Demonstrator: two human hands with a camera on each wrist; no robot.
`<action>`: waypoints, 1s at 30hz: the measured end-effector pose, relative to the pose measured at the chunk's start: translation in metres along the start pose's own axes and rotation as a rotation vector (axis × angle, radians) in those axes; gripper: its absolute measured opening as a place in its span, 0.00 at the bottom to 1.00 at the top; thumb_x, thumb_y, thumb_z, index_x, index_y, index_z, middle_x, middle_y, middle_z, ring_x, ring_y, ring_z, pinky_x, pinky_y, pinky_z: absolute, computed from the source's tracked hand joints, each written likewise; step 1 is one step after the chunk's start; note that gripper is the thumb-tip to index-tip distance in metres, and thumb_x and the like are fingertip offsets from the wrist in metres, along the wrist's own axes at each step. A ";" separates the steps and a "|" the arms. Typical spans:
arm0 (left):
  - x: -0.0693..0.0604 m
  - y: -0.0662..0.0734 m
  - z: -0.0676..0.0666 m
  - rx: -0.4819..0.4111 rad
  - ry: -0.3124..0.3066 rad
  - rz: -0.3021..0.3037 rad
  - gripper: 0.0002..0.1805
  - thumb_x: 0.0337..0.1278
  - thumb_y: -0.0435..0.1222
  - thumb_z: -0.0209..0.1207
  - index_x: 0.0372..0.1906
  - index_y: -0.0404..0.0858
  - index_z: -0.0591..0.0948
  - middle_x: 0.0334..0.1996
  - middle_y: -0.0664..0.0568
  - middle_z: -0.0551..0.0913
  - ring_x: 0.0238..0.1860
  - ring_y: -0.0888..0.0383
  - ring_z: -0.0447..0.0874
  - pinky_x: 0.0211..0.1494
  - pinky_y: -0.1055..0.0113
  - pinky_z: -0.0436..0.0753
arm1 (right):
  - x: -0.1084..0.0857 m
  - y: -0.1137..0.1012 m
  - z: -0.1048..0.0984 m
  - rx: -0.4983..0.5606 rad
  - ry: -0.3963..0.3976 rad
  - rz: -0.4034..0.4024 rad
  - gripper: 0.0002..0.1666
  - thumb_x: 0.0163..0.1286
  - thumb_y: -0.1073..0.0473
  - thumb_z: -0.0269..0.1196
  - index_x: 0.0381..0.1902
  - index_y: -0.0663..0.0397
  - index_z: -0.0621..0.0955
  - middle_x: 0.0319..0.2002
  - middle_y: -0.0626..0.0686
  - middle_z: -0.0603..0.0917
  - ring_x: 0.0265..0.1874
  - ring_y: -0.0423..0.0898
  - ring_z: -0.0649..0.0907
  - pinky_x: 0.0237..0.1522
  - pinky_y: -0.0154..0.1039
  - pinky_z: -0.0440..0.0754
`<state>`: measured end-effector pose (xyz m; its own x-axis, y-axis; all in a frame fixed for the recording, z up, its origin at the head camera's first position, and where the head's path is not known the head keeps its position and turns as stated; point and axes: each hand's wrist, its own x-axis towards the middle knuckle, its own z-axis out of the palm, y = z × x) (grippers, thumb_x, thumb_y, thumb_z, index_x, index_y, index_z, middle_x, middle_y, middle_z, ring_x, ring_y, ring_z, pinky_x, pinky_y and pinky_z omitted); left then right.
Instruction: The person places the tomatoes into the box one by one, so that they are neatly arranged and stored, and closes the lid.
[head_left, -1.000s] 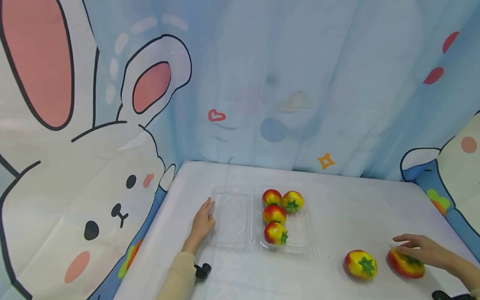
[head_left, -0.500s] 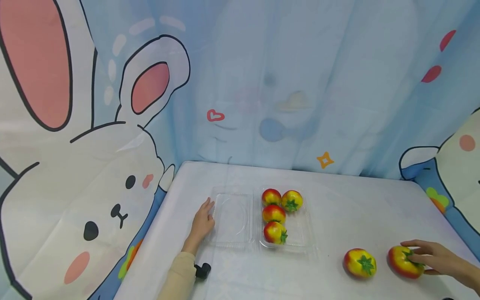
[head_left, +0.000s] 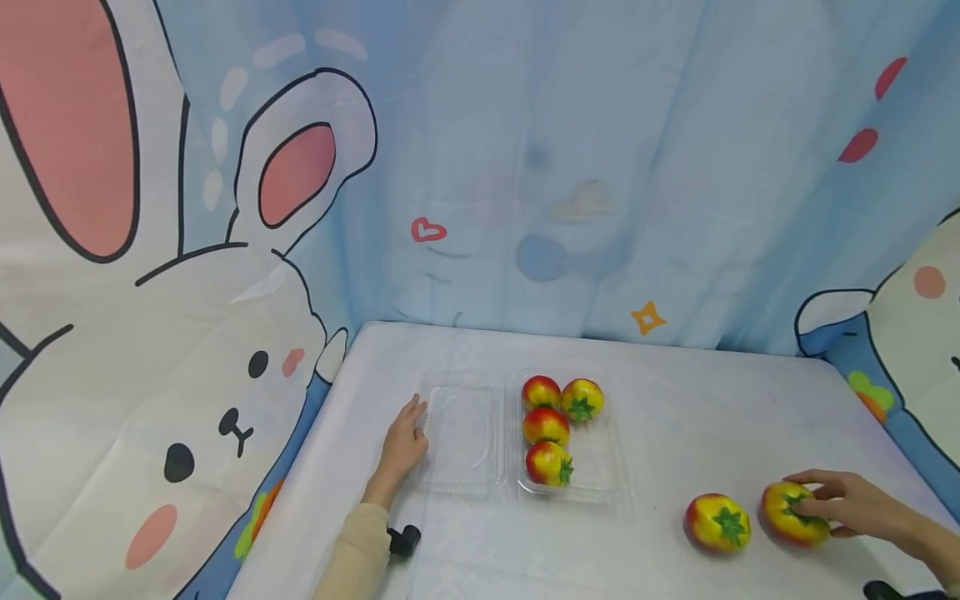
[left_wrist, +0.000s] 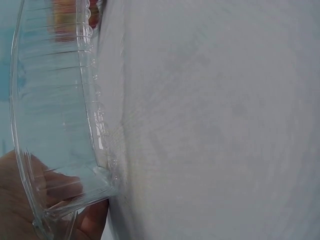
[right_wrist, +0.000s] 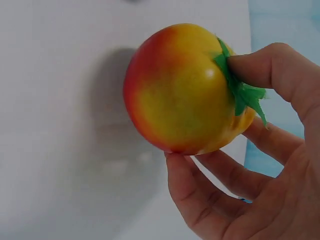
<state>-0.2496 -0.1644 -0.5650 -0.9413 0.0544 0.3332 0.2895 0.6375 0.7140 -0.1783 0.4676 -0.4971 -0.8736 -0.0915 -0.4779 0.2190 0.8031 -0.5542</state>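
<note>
The right hand grips a red-yellow fruit with a green calyx at the table's right. In the right wrist view the thumb lies on the calyx of the fruit, and the fingers touch its underside. A second fruit lies just left of it. The left hand rests at the left edge of the clear lid; in the left wrist view its fingers curl round the edge of the clear plastic. Several fruits sit in the clear tray joined beside the lid.
A white cloth covers the table. Behind it hangs a light blue curtain, and a rabbit print fills the left side. Black wrist devices show at both wrists.
From above the right-hand fruit, the right hand has closed round it; the fruit has shifted slightly left and turned. The left hand has stayed at the lid.
</note>
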 end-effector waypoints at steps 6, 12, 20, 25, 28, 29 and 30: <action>0.001 0.001 0.001 0.000 -0.006 -0.003 0.27 0.50 0.17 0.48 0.60 0.21 0.74 0.67 0.29 0.68 0.67 0.32 0.66 0.68 0.41 0.67 | 0.002 -0.037 0.001 0.012 0.081 -0.159 0.35 0.69 0.53 0.63 0.61 0.76 0.69 0.49 0.70 0.79 0.42 0.52 0.81 0.36 0.45 0.88; 0.000 0.000 0.002 0.009 -0.002 -0.008 0.27 0.50 0.18 0.47 0.60 0.21 0.74 0.67 0.30 0.68 0.67 0.33 0.66 0.68 0.42 0.67 | 0.016 -0.091 0.017 0.032 0.193 -0.292 0.36 0.66 0.54 0.66 0.64 0.71 0.69 0.53 0.72 0.75 0.42 0.53 0.81 0.36 0.42 0.87; -0.001 -0.002 0.001 0.006 0.000 -0.012 0.27 0.50 0.18 0.46 0.60 0.21 0.74 0.67 0.30 0.68 0.67 0.32 0.66 0.68 0.41 0.67 | 0.050 -0.164 0.048 0.011 0.308 -0.495 0.32 0.61 0.56 0.70 0.58 0.65 0.75 0.50 0.64 0.81 0.44 0.56 0.82 0.43 0.44 0.86; -0.001 -0.003 0.002 0.000 -0.002 -0.015 0.28 0.50 0.18 0.46 0.60 0.21 0.74 0.67 0.30 0.68 0.67 0.32 0.66 0.69 0.42 0.67 | 0.068 -0.192 0.064 0.005 0.315 -0.564 0.29 0.60 0.57 0.71 0.55 0.66 0.76 0.47 0.62 0.82 0.43 0.57 0.83 0.44 0.48 0.86; -0.001 -0.003 0.001 -0.006 -0.007 -0.013 0.28 0.50 0.18 0.46 0.61 0.21 0.74 0.67 0.30 0.68 0.67 0.32 0.65 0.69 0.41 0.67 | 0.076 -0.200 0.073 -0.006 0.310 -0.558 0.28 0.59 0.58 0.71 0.54 0.66 0.77 0.46 0.62 0.82 0.42 0.58 0.83 0.45 0.51 0.86; -0.001 -0.002 0.001 -0.007 -0.008 -0.013 0.28 0.50 0.18 0.46 0.61 0.21 0.74 0.67 0.30 0.68 0.67 0.32 0.65 0.69 0.41 0.66 | 0.078 -0.201 0.076 -0.012 0.306 -0.555 0.28 0.59 0.58 0.72 0.54 0.66 0.77 0.46 0.63 0.82 0.43 0.59 0.83 0.44 0.52 0.86; -0.001 -0.002 0.001 -0.007 -0.008 -0.012 0.28 0.50 0.18 0.46 0.61 0.21 0.74 0.67 0.30 0.68 0.67 0.32 0.65 0.69 0.42 0.67 | 0.079 -0.203 0.078 -0.019 0.300 -0.551 0.29 0.59 0.57 0.72 0.54 0.66 0.76 0.46 0.63 0.82 0.43 0.59 0.83 0.44 0.52 0.86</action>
<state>-0.2497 -0.1650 -0.5669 -0.9459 0.0529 0.3202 0.2798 0.6330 0.7218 -0.2581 0.2516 -0.4758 -0.9406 -0.3279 0.0887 -0.3038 0.6954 -0.6513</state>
